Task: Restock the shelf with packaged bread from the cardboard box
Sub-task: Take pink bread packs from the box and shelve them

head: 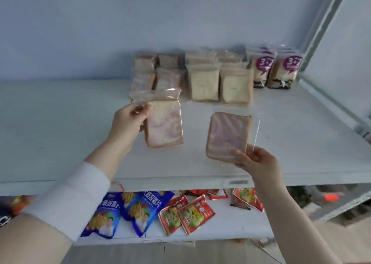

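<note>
My left hand (128, 121) pinches the top left corner of a clear-wrapped slice of pink-swirled bread (164, 123), held upright over the white shelf (60, 123). A second packet, with purple-tinted bread (228, 135), is gripped at its lower edge by my right hand (259, 161), above the shelf's front half. Rows of packaged bread (204, 83) stand at the back of the shelf, just beyond both packets. The cardboard box is out of view.
Two packs with purple round labels (277, 69) stand at the back right, beside the shelf's upright frame (321, 33). On the lower shelf lie blue chip bags (128, 209) and red snack packets (186, 215). The shelf's left half is bare.
</note>
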{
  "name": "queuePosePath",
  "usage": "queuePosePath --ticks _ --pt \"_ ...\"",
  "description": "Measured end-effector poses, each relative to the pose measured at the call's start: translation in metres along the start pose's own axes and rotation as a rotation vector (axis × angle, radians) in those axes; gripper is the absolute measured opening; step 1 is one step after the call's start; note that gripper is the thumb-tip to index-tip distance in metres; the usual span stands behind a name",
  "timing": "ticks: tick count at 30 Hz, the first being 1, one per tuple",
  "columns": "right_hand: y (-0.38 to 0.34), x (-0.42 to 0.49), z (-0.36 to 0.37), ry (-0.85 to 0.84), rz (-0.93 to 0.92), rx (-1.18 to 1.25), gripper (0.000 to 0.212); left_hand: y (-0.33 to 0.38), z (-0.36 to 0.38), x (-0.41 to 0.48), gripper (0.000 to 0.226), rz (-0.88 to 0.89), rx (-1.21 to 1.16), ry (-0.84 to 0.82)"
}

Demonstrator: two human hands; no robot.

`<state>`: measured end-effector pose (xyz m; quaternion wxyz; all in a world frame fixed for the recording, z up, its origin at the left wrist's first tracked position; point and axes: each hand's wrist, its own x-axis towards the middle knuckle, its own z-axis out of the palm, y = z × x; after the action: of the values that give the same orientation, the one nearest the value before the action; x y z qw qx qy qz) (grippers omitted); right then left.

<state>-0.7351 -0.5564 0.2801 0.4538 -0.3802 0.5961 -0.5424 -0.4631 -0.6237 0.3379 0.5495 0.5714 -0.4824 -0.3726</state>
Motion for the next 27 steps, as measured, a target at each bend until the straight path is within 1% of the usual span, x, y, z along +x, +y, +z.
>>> queuePosePath --ticks 2,3,4,6,7,9,11,12,15,17,20,21,22,23,24,25,27 --pt "-0.009 0.035 0.041 -0.002 -0.034 -0.007 0.014 -0.015 -0.007 0.039 0.009 -0.029 0.032 0.028" --pt "-0.013 0.052 0.062 -0.007 -0.047 -0.014 0.013 -0.022 -0.009 0.059 0.003 -0.040 0.054 0.062" --pt "-0.016 0.067 0.082 -0.013 -0.055 -0.025 0.014 -0.029 -0.010 0.079 0.009 -0.052 0.082 0.111" --pt "-0.018 0.094 0.122 -0.023 -0.052 -0.042 0.016 -0.039 -0.011 0.117 0.032 -0.071 0.123 0.217" --pt "-0.017 0.107 0.140 -0.026 -0.038 -0.045 0.016 -0.044 -0.011 0.133 0.038 -0.073 0.137 0.274" --pt "-0.015 0.131 0.170 -0.022 -0.013 -0.065 0.016 -0.053 -0.011 0.162 0.038 -0.073 0.148 0.357" --pt "-0.012 0.150 0.191 0.024 -0.036 -0.153 0.017 -0.064 -0.009 0.184 0.035 -0.055 0.195 0.405" --pt "-0.010 0.157 0.198 0.069 -0.062 -0.207 0.019 -0.068 -0.007 0.192 0.034 -0.047 0.231 0.417" --pt "-0.006 0.164 0.210 0.205 -0.149 -0.379 0.036 -0.074 0.000 0.204 0.032 -0.010 0.328 0.425" --pt "-0.005 0.161 0.212 0.227 -0.182 -0.479 0.040 -0.073 0.003 0.206 0.033 0.010 0.345 0.411" --pt "-0.012 0.153 0.213 0.216 -0.184 -0.700 0.053 -0.065 -0.002 0.205 0.051 -0.025 0.357 0.363" --pt "-0.016 0.149 0.210 0.222 -0.184 -0.755 0.058 -0.060 -0.005 0.203 0.057 -0.024 0.395 0.355" --pt "-0.019 0.142 0.205 0.231 -0.193 -0.784 0.062 -0.054 -0.007 0.197 0.061 0.001 0.451 0.357" --pt "-0.021 0.134 0.197 0.247 -0.212 -0.796 0.063 -0.048 -0.008 0.189 0.061 0.068 0.501 0.359" --pt "-0.022 0.125 0.187 0.269 -0.231 -0.804 0.064 -0.040 -0.006 0.177 0.059 0.184 0.527 0.340" --pt "-0.023 0.114 0.174 0.293 -0.242 -0.822 0.063 -0.032 0.000 0.162 0.055 0.329 0.544 0.284" --pt "-0.024 0.093 0.143 0.336 -0.245 -0.903 0.061 -0.019 0.023 0.130 0.047 0.559 0.597 0.054"
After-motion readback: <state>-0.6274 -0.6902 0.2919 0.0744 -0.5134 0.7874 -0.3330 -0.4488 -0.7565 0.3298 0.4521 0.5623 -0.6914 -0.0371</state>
